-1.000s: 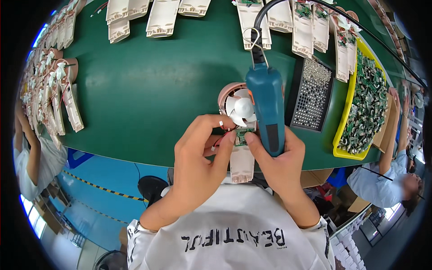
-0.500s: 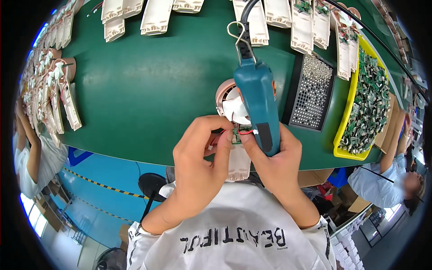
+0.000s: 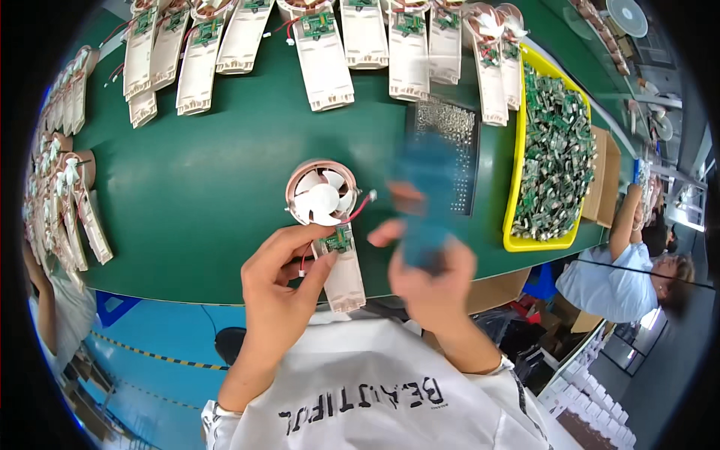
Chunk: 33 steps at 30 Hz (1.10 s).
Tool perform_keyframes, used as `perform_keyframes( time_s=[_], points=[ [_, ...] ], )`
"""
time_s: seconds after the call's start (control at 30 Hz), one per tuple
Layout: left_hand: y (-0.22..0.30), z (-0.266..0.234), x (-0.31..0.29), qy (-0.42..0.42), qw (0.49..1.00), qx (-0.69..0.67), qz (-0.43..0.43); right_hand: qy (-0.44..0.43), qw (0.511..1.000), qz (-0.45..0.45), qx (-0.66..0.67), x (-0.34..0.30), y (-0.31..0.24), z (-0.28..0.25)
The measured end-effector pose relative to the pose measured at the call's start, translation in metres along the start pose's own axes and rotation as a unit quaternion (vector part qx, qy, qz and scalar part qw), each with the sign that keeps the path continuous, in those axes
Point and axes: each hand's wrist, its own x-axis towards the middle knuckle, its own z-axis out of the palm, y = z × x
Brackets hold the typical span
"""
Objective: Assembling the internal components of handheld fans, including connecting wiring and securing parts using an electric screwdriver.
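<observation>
Fan half-shell, beige plastic with white rotor [image 3: 328, 225], long axis toward body; left hand [image 3: 281, 281] fingers pinch handle. Right hand [image 3: 427, 274] grips blurred blue electric screwdriver [image 3: 426, 202], off right of green circuit board [image 3: 338, 240].

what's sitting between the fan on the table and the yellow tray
In the head view, a dark tray of small metal parts lies between the fan and the yellow tray; the blurred blue tool in the right hand overlaps it.

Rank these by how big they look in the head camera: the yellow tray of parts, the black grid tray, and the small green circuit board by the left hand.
1. Yellow tray, clearly largest.
2. Black grid tray, partly hidden behind the blurred blue tool.
3. Green circuit board, smallest.
</observation>
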Motion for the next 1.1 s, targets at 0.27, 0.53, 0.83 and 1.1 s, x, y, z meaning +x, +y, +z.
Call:
perform_keyframes(
  time_s=[0.27,0.53,0.83,1.1],
  points=[
    [0.011,0.017,0.025,0.003,0.999,0.029,0.029,-0.119,0.889,-0.319,0.304,0.091,-0.025,-0.051],
    [0.012,0.019,0.029,-0.004,1.0,0.014,0.008,-0.108,0.895,-0.325,0.287,0.095,-0.012,-0.049],
    [0.013,0.019,0.029,-0.006,1.0,0.013,-0.001,-0.108,0.9,-0.312,0.286,0.099,-0.005,-0.048],
    [0.013,0.019,0.029,-0.011,1.0,0.003,0.004,-0.117,0.897,-0.334,0.266,0.094,-0.008,-0.05]
  ],
)
